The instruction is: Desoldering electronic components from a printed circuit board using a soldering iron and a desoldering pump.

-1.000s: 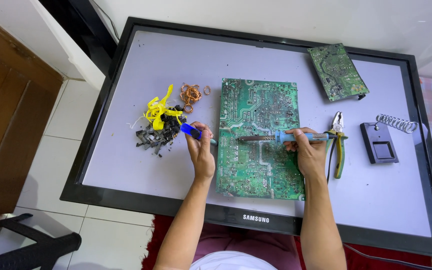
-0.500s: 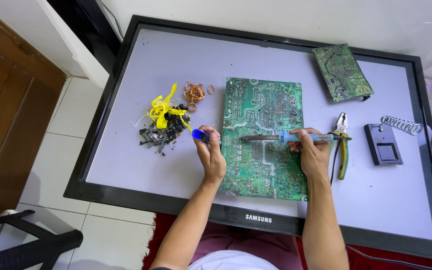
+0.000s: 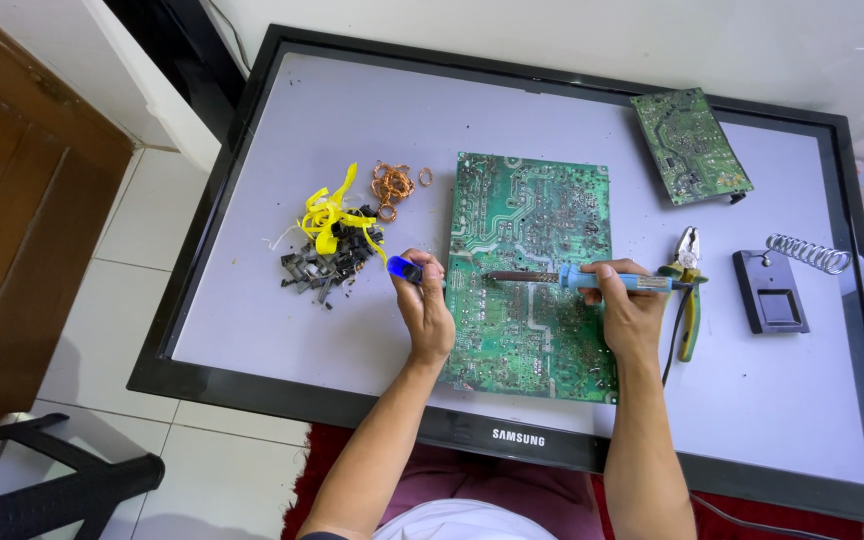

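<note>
Green board (image 3: 532, 270) lies mid-frame; our right hand (image 3: 632, 315) grips the soldering iron (image 3: 592, 280) over it, while our left hand (image 3: 424, 310) pinches a blue tool (image 3: 404, 269) at its edge. Stripped parts (image 3: 332, 255) and copper coils (image 3: 392, 185) already sit upper left; much of the board looks unworked.

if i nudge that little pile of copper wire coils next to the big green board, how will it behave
The copper wire coils look thin and loose, so they would probably scatter rather than slide together. Being small rings, some may roll on the smooth panel. Likely very light.
</note>
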